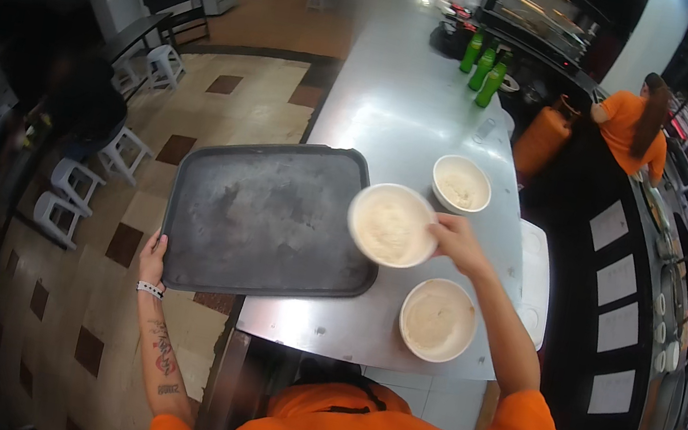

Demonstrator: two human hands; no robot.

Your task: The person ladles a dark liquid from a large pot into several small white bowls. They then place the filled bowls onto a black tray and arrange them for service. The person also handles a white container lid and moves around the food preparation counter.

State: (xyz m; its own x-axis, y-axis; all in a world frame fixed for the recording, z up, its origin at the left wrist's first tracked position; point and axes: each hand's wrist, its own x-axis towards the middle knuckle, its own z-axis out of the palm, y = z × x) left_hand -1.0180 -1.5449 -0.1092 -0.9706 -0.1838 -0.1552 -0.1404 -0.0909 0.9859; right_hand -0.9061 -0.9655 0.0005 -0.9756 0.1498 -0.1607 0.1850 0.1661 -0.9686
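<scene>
A white bowl (392, 224) filled with a pale, creamy food is held at its right rim by the right hand (457, 242), whose fingers are closed around the edge in a pinching grip. The bowl is carried level over the right edge of a dark, worn tray (262, 220), partly above the tray and partly above the steel counter (397, 106); whether its base touches the tray cannot be told. The tray lies with its right part on the counter, while its left part juts out over the tiled floor (235, 108). Its lower left corner is gripped by the left hand (153, 257), the fingers wrapped under the rim and the thumb laid on top; a white band is worn on that wrist, and the bowl is kept well apart from this hand.

Two more white bowls of the same pale food are set on the counter: one (461, 184) just beyond the held bowl, toward the far side, and another (438, 320) nearer the person, just below the right forearm. A white board (533, 281) lies at the counter's right edge. Three green bottles (482, 68) are stood together far down the counter. A person in an orange shirt (633, 121) is seen behind the counter at the upper right, and white plastic stools (78, 191) are placed on the floor at the left.
</scene>
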